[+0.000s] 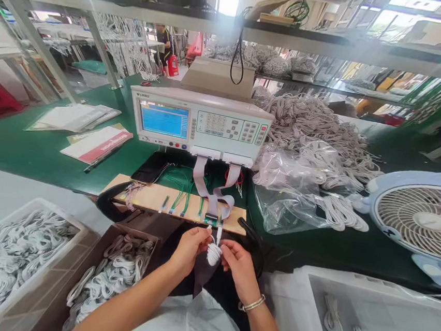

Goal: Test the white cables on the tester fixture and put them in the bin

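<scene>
A coiled white cable hangs between my hands in front of the wooden board. My left hand pinches the small white plug at one end of it, close to the green connector board. A second white plug points up at the board's edge beside it. My right hand has its thumb and fingers closed at the coil's right side. Grey ribbon cables run from the board up to the white tester with a lit blue screen.
To the left stand a cardboard box and a white bin, both full of cable coils. A white bin at right holds several coils. A cable heap, plastic bags and a fan occupy the bench's right side.
</scene>
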Tool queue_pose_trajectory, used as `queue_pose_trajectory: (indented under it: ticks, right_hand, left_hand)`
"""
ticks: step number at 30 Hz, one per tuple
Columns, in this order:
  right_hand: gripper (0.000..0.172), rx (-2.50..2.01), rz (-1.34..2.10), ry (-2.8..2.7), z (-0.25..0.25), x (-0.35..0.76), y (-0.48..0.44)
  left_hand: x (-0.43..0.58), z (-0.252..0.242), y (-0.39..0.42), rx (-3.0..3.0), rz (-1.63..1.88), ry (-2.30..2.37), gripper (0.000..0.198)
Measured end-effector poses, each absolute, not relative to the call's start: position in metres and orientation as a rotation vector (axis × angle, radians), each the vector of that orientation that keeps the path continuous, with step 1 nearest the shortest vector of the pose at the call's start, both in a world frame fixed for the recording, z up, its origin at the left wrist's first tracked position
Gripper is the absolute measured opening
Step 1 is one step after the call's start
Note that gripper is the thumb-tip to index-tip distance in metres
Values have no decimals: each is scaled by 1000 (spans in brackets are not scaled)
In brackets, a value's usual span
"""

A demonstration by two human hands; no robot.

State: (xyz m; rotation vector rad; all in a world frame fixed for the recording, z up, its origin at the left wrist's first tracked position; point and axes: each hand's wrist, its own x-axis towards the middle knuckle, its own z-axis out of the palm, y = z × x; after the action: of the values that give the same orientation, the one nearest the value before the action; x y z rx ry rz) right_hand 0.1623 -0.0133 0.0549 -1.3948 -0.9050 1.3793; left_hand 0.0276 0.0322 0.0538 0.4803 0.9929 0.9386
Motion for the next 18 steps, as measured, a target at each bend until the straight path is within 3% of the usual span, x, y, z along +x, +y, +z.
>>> queue_pose_trajectory:
  ticks: [10, 18]
  right_hand:
    - [34, -1389, 1318, -787, 58, 157, -11]
    - [42, -1522, 1385, -866, 52, 169, 13]
  left_hand:
    - [34, 45, 32, 515, 1081, 978, 25]
    - [28, 50, 52, 630, 886, 936, 40]
